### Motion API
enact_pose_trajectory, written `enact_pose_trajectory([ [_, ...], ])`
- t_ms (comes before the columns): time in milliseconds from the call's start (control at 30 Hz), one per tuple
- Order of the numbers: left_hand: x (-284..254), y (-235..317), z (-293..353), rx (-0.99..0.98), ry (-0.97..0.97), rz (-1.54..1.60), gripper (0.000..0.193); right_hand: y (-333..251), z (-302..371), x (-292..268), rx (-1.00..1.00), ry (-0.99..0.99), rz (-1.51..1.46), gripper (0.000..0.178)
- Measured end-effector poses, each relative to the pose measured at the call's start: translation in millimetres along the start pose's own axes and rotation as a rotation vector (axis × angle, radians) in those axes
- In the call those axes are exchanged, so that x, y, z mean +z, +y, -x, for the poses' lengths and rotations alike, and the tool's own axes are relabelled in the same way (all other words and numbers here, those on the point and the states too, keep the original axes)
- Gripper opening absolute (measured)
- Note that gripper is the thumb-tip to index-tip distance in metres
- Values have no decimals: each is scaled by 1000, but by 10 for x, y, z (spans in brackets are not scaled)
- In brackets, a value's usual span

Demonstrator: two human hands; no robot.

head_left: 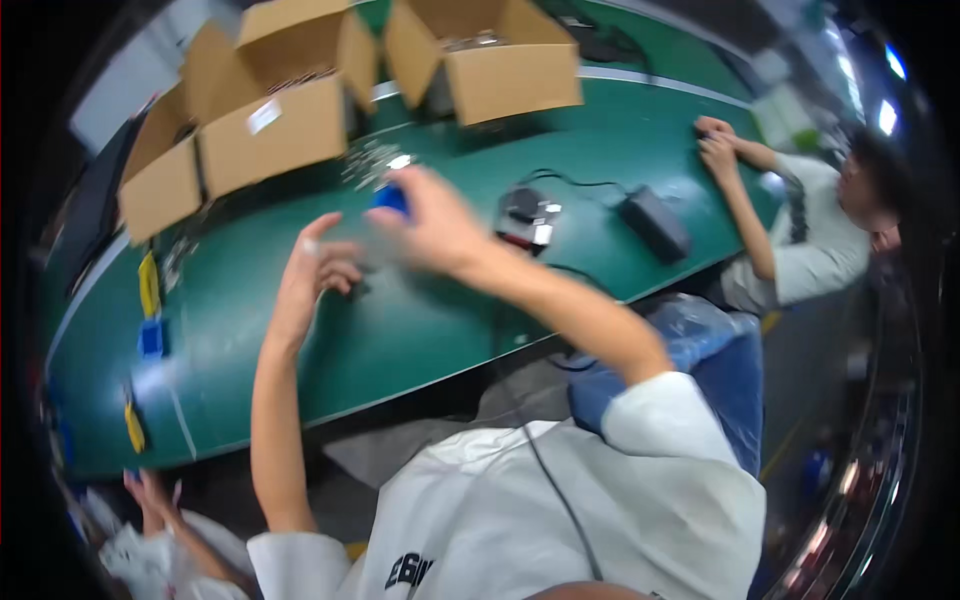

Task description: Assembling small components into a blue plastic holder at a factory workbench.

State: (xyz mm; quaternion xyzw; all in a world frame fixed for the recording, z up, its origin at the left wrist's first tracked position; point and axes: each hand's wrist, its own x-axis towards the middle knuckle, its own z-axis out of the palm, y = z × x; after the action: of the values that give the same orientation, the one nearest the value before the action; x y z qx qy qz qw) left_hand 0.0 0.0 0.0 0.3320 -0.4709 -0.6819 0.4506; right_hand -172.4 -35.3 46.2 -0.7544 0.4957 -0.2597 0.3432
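Over the green table (pixel 440 330), my right hand (pixel 435 222) is closed round a blue object (pixel 392 198), smeared by motion; its kind cannot be made out. To its left, my left hand (pixel 308 268) hovers with fingers apart and partly bent, nothing visible in them. Just beyond both hands lies a scatter of small metal pieces (pixel 368 163). Right of my right hand sits a small black and silver device (pixel 528 215) with a cable.
Open cardboard boxes (pixel 275 135) (pixel 515 85) line the far side. A black power brick (pixel 655 225) lies to the right. Yellow-handled tools (pixel 134 425) and a blue piece (pixel 152 340) lie at left. A co-worker's hands (pixel 716 145) rest at far right; another person's hand (pixel 150 492) shows lower left.
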Motion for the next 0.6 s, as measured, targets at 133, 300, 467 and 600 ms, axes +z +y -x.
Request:
enact_pose_trajectory([
  [133, -526, 80, -348, -132, 69, -125, 52, -41, -358, 553, -50, 436, -83, 54],
  [300, -625, 245, -251, 25, 212, -230, 45, 31, -500, 642, -48, 398, -412, 53],
  [467, -698, 266, -189, 142, 303, -536, 43, -125, -555, 447, 240, 29, -632, 41],
  [600, -617, 257, -351, 45, 148, -317, 32, 120, -487, 414, 333, 38, -964, 34],
])
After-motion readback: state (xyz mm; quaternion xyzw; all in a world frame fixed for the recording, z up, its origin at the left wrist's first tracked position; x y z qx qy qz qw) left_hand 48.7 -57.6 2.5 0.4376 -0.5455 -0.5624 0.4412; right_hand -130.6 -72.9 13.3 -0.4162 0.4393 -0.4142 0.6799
